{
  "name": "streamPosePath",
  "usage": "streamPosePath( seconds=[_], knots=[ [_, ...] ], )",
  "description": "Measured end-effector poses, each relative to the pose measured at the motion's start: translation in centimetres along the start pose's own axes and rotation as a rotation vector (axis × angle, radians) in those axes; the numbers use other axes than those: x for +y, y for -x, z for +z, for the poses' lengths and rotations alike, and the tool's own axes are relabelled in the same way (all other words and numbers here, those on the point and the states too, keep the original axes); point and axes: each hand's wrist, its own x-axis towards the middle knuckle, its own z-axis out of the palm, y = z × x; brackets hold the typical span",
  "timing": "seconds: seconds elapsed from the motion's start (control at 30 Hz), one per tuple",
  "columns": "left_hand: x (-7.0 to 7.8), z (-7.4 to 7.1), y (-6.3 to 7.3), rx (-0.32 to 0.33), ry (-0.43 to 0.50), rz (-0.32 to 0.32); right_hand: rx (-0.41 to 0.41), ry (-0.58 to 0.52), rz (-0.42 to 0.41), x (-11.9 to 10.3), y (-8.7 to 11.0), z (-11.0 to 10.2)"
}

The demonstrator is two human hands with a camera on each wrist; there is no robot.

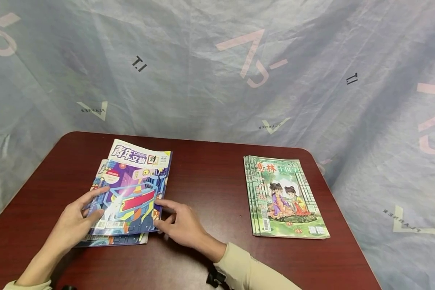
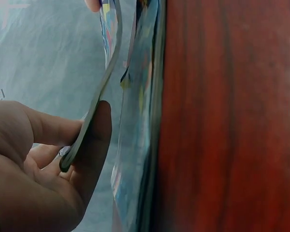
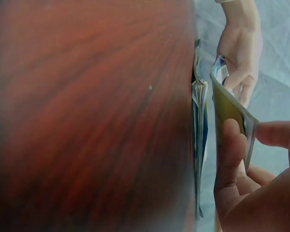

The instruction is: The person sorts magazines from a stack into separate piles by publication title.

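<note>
Both hands hold one magazine (image 1: pixel 135 189) with a purple, colourful cover by its two long sides, over the left part of the table. My left hand (image 1: pixel 72 221) pinches its left edge, thumb on the cover and fingers beneath, as the left wrist view shows. At the opposite edge my right hand (image 1: pixel 183 225) pinches it the same way. The magazine (image 3: pixel 227 104) bows a little between the hands. A gap shows under it in both wrist views. Below lie other magazines (image 1: pixel 130 240) in a pile (image 3: pixel 199 140), mostly hidden by the held one.
On the right side of the table stands a slightly fanned stack of green magazines (image 1: pixel 290 201), two drawn figures on the top cover. The dark red wooden table (image 1: pixel 206 181) reaches back to a grey printed cloth (image 1: pixel 188 80) hanging behind and at the sides.
</note>
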Motion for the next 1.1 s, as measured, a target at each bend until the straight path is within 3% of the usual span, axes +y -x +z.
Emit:
streamPosePath(
  seconds=[0.2, 0.37, 0.67, 0.87, 1.1],
  knots=[
    [-0.58, -0.05, 0.15, 0.019, -0.047, -0.004, -0.074, 0.02, 0.066, 0.39, -0.49, 0.17],
    [-0.8, -0.12, 0.02, -0.002, -0.057, -0.037, -0.155, 0.054, 0.113, 0.76, -0.59, 0.18],
    [-0.89, -0.42, -0.36, -0.062, -0.095, -0.105, -0.188, 0.106, 0.087, 0.82, -0.62, 0.18],
    [-0.59, -0.08, 0.04, 0.038, -0.236, -0.044, -0.187, 0.066, 0.082, 0.81, -0.5, 0.27],
    [-0.55, 0.04, 0.2, 0.106, -0.297, -0.017, -0.162, 0.009, 0.08, 0.77, -0.41, 0.3]
  ],
)
